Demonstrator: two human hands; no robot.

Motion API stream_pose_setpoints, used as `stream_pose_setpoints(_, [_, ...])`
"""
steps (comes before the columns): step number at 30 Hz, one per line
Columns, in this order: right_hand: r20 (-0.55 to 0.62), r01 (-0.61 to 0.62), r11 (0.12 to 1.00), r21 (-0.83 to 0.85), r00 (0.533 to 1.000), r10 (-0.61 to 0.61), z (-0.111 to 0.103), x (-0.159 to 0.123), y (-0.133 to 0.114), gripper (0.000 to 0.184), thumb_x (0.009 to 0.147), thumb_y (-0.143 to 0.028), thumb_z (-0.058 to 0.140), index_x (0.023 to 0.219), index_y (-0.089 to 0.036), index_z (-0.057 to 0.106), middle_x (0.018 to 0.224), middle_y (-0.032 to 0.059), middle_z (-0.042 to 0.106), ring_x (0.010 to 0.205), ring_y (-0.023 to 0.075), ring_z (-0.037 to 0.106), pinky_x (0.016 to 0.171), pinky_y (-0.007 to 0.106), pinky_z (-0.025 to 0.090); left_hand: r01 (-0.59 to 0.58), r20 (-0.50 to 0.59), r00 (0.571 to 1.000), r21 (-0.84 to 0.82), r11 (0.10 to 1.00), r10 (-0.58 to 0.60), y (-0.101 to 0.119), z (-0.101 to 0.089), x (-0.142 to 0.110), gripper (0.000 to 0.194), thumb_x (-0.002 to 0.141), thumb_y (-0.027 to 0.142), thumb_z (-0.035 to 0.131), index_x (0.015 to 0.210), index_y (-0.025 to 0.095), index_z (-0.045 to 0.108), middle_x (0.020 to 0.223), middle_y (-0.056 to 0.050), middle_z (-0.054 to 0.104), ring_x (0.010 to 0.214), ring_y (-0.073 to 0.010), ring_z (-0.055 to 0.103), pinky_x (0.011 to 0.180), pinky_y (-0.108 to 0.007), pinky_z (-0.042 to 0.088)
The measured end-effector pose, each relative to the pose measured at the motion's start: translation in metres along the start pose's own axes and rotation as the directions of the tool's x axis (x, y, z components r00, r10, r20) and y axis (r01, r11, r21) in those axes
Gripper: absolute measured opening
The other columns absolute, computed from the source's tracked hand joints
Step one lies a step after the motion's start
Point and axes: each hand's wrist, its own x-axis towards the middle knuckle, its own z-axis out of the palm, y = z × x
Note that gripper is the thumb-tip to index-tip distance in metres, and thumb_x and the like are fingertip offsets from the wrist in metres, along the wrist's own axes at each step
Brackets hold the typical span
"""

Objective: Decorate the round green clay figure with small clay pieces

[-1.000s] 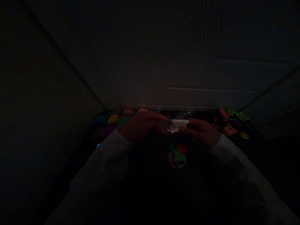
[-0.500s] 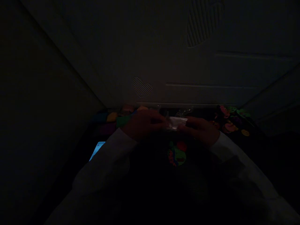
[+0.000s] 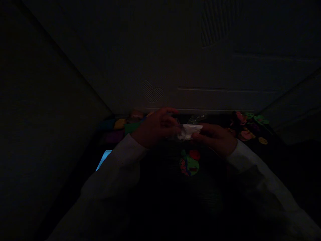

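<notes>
The scene is very dark. My right hand (image 3: 217, 138) pinches the right end of a small clear plastic bag (image 3: 189, 131) with something white inside. At the bag's clear left edge is my left hand (image 3: 157, 128), thumb and lower fingers closed on the film and the index finger lifted and stretched out. Below the bag, on the dark surface, lies a round green piece (image 3: 192, 164) with small pink, blue and red shapes on it. A red lump (image 3: 194, 154) touches its top edge. What the white content is, I cannot make out.
Colored packets, among them a yellow one (image 3: 119, 124), a purple one (image 3: 114, 136) and a green one (image 3: 131, 127), lie at the left. A lit phone (image 3: 103, 160) is beside my left sleeve. Colorful shaped pieces (image 3: 247, 134) lie right. A pale panel (image 3: 213, 80) rises behind.
My left hand's fingers have lifted and spread, with the index finger now raised above the bag. The bag has shifted slightly right in my right hand.
</notes>
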Motion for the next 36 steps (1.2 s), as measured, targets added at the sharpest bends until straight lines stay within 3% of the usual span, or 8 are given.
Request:
stream_pose_setpoints(2, [0.017, -0.006, 0.999, 0.034, 1.000, 0.005, 0.000, 0.000, 0.000, 0.024, 0.074, -0.038, 0.050, 0.083, -0.016, 0.055, 0.074, 0.0023, 0.059, 0.069, 0.0117, 0.054, 0.063, 0.024, 0.041, 0.007, 0.044, 0.999, -0.018, 1.000, -0.006, -0.001, 0.001, -0.001, 0.029, 0.065, 0.024, 0.059, 0.091, 0.017, 0.048, 0.074, 0.000, 0.057, 0.069, -0.0097, 0.056, 0.063, -0.022, 0.044])
stream_pose_setpoints(5, [-0.015, -0.011, 0.997, 0.075, 1.000, 0.012, 0.001, 0.000, 0.000, 0.024, 0.074, -0.038, 0.050, 0.082, -0.015, 0.055, 0.072, 0.0019, 0.059, 0.067, 0.0113, 0.053, 0.061, 0.024, 0.040, -0.080, -0.098, 0.992, 0.046, 0.996, 0.085, -0.001, 0.005, -0.002, 0.019, 0.064, 0.023, 0.059, 0.074, 0.016, 0.045, 0.070, 0.001, 0.054, 0.063, -0.0085, 0.053, 0.059, -0.022, 0.043])
stream_pose_setpoints(9, [-0.078, 0.001, 0.994, 0.108, 0.997, 0.007, 0.002, 0.000, 0.000, 0.024, 0.074, -0.037, 0.051, 0.080, -0.014, 0.055, 0.068, 0.0019, 0.058, 0.064, 0.0104, 0.052, 0.060, 0.023, 0.039, -0.204, -0.237, 0.942, 0.161, 0.966, 0.238, -0.001, 0.010, -0.002, 0.017, 0.066, 0.021, 0.057, 0.068, 0.017, 0.042, 0.067, 0.002, 0.051, 0.060, -0.0082, 0.050, 0.057, -0.023, 0.042])
stream_pose_setpoints(14, [-0.067, -0.012, 0.984, 0.179, 0.997, 0.024, 0.001, 0.000, 0.001, 0.023, 0.073, -0.036, 0.053, 0.080, -0.013, 0.054, 0.065, 0.0013, 0.057, 0.062, 0.0094, 0.051, 0.058, 0.022, 0.039, -0.321, -0.119, 0.915, 0.365, 0.874, 0.386, 0.000, 0.007, -0.001, 0.007, 0.070, 0.016, 0.052, 0.069, 0.015, 0.059, 0.079, -0.003, 0.057, 0.078, -0.0119, 0.053, 0.072, -0.025, 0.041])
stream_pose_setpoints(20, [-0.068, -0.025, 0.990, 0.136, 0.997, 0.034, -0.001, 0.001, 0.000, 0.023, 0.073, -0.037, 0.052, 0.077, -0.014, 0.054, 0.065, 0.0009, 0.057, 0.061, 0.0096, 0.051, 0.056, 0.022, 0.037, -0.266, -0.022, 0.950, 0.466, 0.844, 0.312, 0.001, 0.002, -0.002, 0.015, 0.070, 0.028, 0.054, 0.077, 0.018, 0.064, 0.087, -0.003, 0.059, 0.077, -0.0104, 0.055, 0.071, -0.022, 0.040])
stream_pose_setpoints(26, [-0.063, 0.006, 1.000, 0.017, 0.998, -0.005, 0.000, 0.002, 0.004, 0.026, 0.075, -0.039, 0.049, 0.079, -0.013, 0.054, 0.068, 0.0016, 0.056, 0.063, 0.0100, 0.050, 0.057, 0.023, 0.037, -0.278, 0.053, 0.957, 0.441, 0.853, 0.285, 0.001, 0.003, -0.001, 0.017, 0.068, 0.030, 0.057, 0.076, 0.018, 0.066, 0.089, -0.002, 0.059, 0.080, -0.0103, 0.055, 0.075, -0.019, 0.040])
stream_pose_setpoints(33, [-0.107, 0.026, 0.929, -0.368, 0.992, -0.070, -0.002, -0.001, -0.007, 0.030, 0.077, -0.041, 0.043, 0.075, -0.013, 0.055, 0.066, 0.0009, 0.053, 0.061, 0.0095, 0.047, 0.055, 0.021, 0.034, -0.267, 0.090, 0.964, 0.386, 0.883, 0.251, 0.004, 0.004, -0.001, 0.013, 0.068, 0.030, 0.058, 0.072, 0.021, 0.066, 0.079, 0.002, 0.063, 0.082, -0.0103, 0.055, 0.074, -0.019, 0.040])
stream_pose_setpoints(36, [-0.117, 0.048, 0.893, -0.448, 0.987, -0.111, -0.001, -0.002, -0.015, 0.028, 0.078, -0.039, 0.043, 0.072, -0.013, 0.053, 0.062, -0.0006, 0.052, 0.056, 0.0079, 0.046, 0.051, 0.019, 0.031, -0.255, 0.042, 0.964, 0.411, 0.875, 0.261, 0.004, 0.006, 0.000, 0.015, 0.067, 0.032, 0.058, 0.072, 0.019, 0.065, 0.080, 0.001, 0.062, 0.080, -0.0100, 0.055, 0.073, -0.020, 0.039])
